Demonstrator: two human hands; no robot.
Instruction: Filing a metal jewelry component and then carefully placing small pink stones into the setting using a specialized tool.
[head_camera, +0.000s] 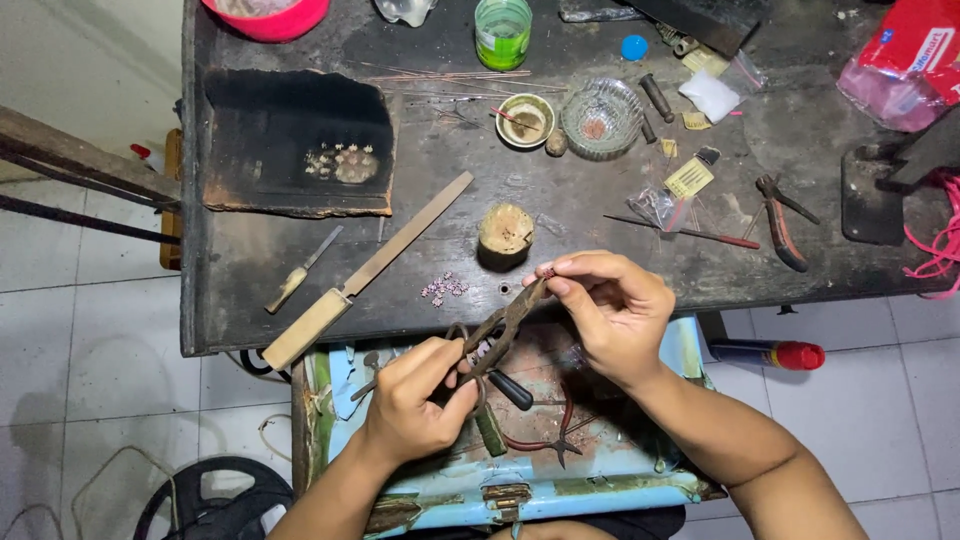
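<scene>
Left hand (415, 400) grips shears (500, 325) handles; right hand (610, 305) pinches tiny piece at tips; best cut slowly, fingertips clear.

A dark workbench (250, 290) carries a file (365, 272), glass dish (600, 118) and pliers (780, 220).

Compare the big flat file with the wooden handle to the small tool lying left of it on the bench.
The big flat file is far longer than the small tool, reaching from the bench edge toward the wooden stump. The big flat file has a broad, blocky handle; the small tool has a slim one. The big flat file's blade is wide and flat; the small tool's is thin and pointed. Both lie untouched on the dark bench, slanting the same way, handles nearest the person.
</scene>
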